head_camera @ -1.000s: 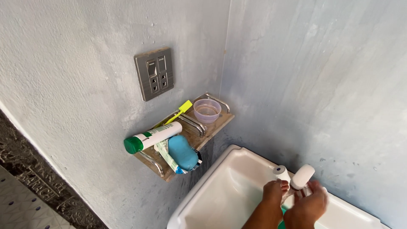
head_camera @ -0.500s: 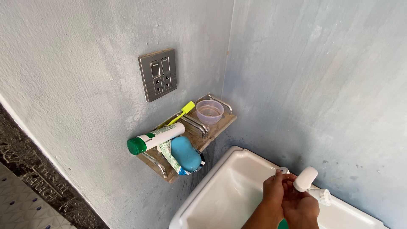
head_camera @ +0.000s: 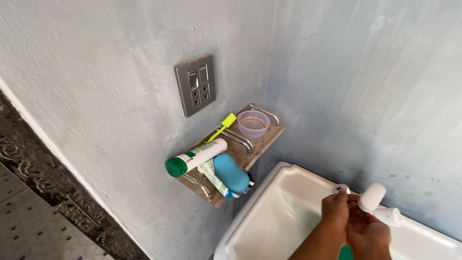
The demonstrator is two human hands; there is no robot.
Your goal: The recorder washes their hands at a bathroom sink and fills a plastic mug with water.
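Observation:
My left hand [head_camera: 336, 212] and my right hand [head_camera: 369, 235] are pressed together, palm against palm, over the white sink [head_camera: 262, 219] at the lower right. They sit just below the spout of a white plastic tap [head_camera: 373, 196]. The fingertips of my left hand reach up to a small white round knob [head_camera: 340, 188] beside the tap. Neither hand holds anything. A bit of a green thing [head_camera: 345, 253] shows between my forearms at the bottom edge.
A small wall shelf [head_camera: 269, 137] with metal rails carries a green-capped white tube [head_camera: 195, 158], a blue soap bar [head_camera: 231, 173], a yellow toothbrush [head_camera: 224, 125] and a small pale bowl [head_camera: 253, 123]. Above it is a grey socket plate [head_camera: 195, 91]. Grey walls meet in a corner.
The view has shifted, so shelf and socket plate sit further right. My hands have left the tap and knob and come together below the spout.

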